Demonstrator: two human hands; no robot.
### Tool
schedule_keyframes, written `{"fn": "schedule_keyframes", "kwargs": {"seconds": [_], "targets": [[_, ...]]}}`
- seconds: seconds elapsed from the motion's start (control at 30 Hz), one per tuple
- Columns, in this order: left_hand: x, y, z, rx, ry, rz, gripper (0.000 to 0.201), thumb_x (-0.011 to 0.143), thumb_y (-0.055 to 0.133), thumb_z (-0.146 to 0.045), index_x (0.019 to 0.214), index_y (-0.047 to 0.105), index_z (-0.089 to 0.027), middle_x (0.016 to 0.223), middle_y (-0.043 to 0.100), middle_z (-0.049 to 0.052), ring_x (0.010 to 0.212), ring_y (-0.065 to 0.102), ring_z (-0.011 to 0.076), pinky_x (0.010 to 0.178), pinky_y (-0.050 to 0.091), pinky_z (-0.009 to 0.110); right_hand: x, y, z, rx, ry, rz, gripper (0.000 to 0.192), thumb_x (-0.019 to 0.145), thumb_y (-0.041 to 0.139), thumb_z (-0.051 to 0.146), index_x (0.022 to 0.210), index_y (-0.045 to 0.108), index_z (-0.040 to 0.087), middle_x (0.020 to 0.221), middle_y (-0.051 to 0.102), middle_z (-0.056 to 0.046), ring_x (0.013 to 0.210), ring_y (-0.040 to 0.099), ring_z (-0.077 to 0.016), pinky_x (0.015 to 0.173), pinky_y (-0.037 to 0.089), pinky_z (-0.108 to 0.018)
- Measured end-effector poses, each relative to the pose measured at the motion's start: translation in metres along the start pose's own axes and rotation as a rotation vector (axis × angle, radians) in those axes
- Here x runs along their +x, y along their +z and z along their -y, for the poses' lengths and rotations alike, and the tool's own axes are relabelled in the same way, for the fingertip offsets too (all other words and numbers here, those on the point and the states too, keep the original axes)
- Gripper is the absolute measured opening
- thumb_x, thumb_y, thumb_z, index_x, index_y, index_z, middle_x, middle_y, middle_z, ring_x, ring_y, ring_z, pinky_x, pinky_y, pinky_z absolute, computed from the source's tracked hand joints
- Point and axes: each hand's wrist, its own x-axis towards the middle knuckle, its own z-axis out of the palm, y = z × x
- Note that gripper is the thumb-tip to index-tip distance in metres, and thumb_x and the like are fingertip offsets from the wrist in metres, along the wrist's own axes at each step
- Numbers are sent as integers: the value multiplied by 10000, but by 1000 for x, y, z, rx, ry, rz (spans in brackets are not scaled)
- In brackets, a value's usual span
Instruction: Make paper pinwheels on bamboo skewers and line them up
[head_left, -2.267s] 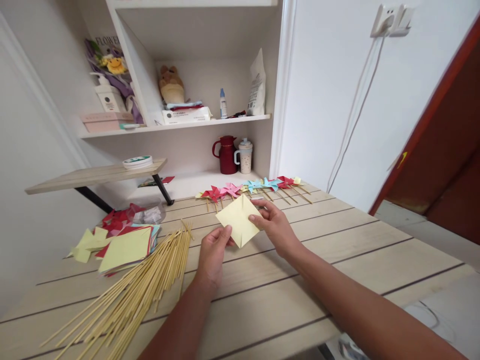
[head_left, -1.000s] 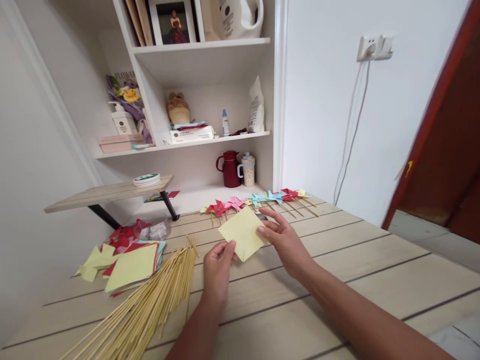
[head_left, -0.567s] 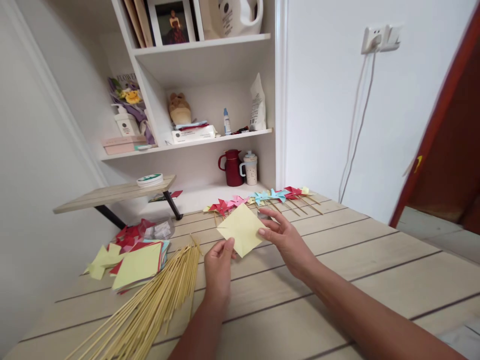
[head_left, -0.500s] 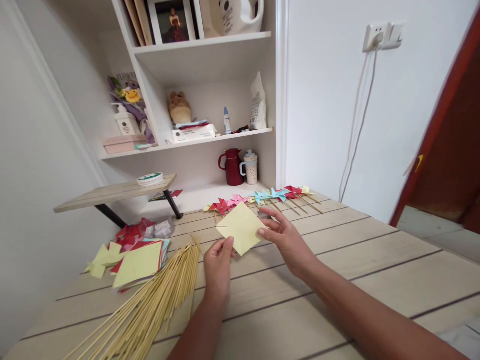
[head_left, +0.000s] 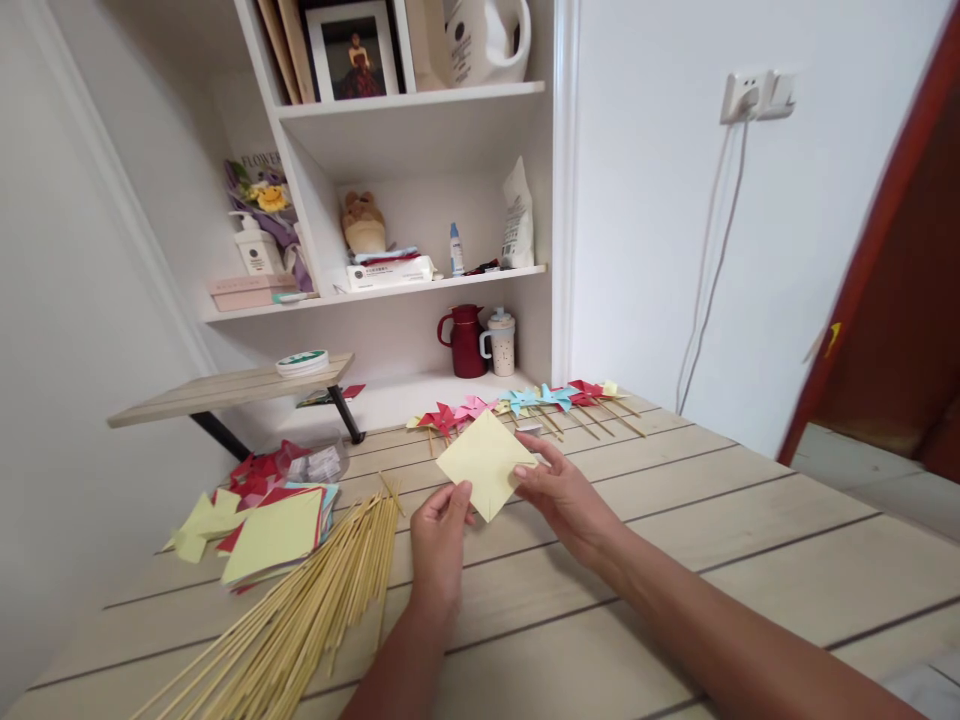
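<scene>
A square of pale yellow paper (head_left: 484, 462), turned like a diamond, is held up above the wooden table in front of me. Slits or crease lines show near its corners. My left hand (head_left: 441, 525) pinches its lower left edge between thumb and fingers. At its right corner, my right hand (head_left: 559, 490) grips it, thumb in front and fingers partly behind. Finished paper pinwheels (head_left: 517, 402) on sticks lie in a row beyond the paper. Left of my left hand is a loose bundle of thin wooden sticks (head_left: 330, 585).
A stack of coloured paper squares (head_left: 274, 535) lies left of the sticks, near folded yellow paper (head_left: 202, 525) and a clear container (head_left: 322, 460). Behind are a small raised stand (head_left: 225, 392), a red jug (head_left: 466, 342), a lidded cup (head_left: 501, 343) and shelves (head_left: 412, 300).
The right hand's fingers have closed in more on the paper's right corner. The view has tilted slightly upward. The left hand keeps its hold.
</scene>
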Motion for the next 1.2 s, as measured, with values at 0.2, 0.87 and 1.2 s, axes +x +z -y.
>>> {"fn": "schedule_keyframes", "kwargs": {"seconds": [0.2,0.87,1.2], "targets": [[-7,5,-4,12,-108,289,316,718,759,-464,652,717,-158,569,589,5,610,507,145,635,367,250,7,-6,-1,-54,-46,-30,414,617,850,374,944,677,187,857,728,-44,732,629,-199,681,465,-310],[-7,3,-5,-123,-251,237,420,638,846,-385,953,760,-121,917,768,127,794,699,238,755,519,339,-4,-10,20,-595,-32,208,576,715,776,349,1261,598,306,798,667,16,733,622,-192,693,476,-316],[-9,4,-13,-329,-259,240,440,676,821,-418,995,756,-121,981,758,138,874,683,236,834,499,353,2,-11,2,-295,42,146,618,647,837,369,1196,599,215,841,758,-37,776,682,-227,790,470,-367]]}}
